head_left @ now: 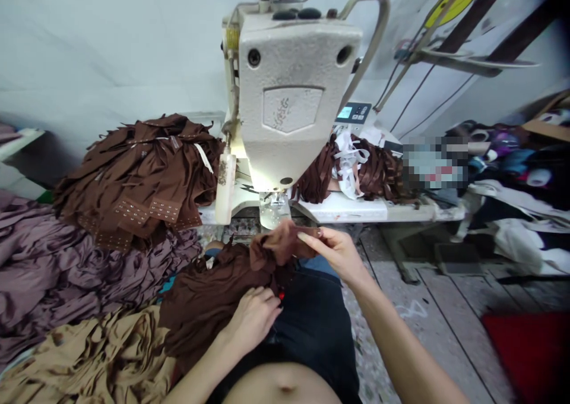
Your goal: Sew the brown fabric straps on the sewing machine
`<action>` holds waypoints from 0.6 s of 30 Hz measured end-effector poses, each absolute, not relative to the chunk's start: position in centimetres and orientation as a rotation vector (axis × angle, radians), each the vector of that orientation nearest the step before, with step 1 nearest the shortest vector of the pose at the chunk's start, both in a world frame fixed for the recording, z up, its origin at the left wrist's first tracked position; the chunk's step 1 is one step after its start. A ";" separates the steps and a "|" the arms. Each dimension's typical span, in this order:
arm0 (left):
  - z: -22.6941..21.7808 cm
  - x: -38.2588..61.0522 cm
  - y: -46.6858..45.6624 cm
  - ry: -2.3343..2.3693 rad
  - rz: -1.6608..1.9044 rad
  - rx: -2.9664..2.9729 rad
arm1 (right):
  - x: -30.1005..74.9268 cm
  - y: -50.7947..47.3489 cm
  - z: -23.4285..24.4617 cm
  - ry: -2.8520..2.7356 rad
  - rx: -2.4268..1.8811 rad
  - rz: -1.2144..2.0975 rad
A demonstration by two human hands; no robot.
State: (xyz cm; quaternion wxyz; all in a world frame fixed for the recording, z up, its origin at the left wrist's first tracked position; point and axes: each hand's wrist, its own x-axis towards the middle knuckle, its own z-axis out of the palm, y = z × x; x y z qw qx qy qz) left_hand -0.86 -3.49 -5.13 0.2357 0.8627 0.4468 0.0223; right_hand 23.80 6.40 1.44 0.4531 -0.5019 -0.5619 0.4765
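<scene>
My right hand (335, 251) pinches the edge of a brown fabric piece (272, 246) between thumb and fingers, just below the sewing machine's needle area. The piece hangs bunched to the left over a heap of dark brown fabric (214, 300) on my lap. On the right side of this heap lies my left hand (256, 315), its fingers curled and close together. A small red object (281, 295) shows by its fingertips; what the fingers hold is hidden. Ahead stands the white sewing machine (298, 95), its lamp lit above the presser foot (278, 199).
Brown pieces with rows of hooks-and-eyes (142, 178) are piled left of the machine. Mauve fabric (89, 273) and tan fabric (102, 356) lie lower left. Brown straps with white ribbon (351, 166) rest on the table's right. Thread spools (512, 148) stand far right.
</scene>
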 end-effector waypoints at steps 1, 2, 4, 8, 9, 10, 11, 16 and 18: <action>-5.5 -0.6 -3.0 1.268 0.049 2.373 | 24.9 6.5 1.0 -1.404 -1.273 1.153; -5.9 -0.3 -2.6 1.299 0.037 2.382 | 26.0 6.5 0.5 -1.416 -1.311 1.132; -6.7 0.4 -2.1 1.320 0.017 2.403 | 28.1 6.5 -0.9 -1.414 -1.404 1.089; -8.2 1.5 -2.5 1.327 0.004 2.441 | 29.9 5.5 -4.7 -1.342 -1.520 1.057; -8.5 1.6 -2.5 1.335 0.015 2.453 | 29.7 5.0 -5.7 -1.334 -1.520 1.094; -8.7 1.6 -2.3 1.348 0.035 2.466 | 29.3 4.4 -6.6 -1.348 -1.507 1.154; -8.8 1.5 -2.0 1.370 0.063 2.479 | 28.6 3.8 -7.5 -1.379 -1.484 1.226; -9.3 -0.4 2.2 1.580 0.198 2.484 | 24.2 2.4 -10.9 -1.564 -1.356 1.470; -9.3 -1.5 3.9 1.633 0.214 2.461 | 22.9 2.8 -11.8 -1.612 -1.341 1.502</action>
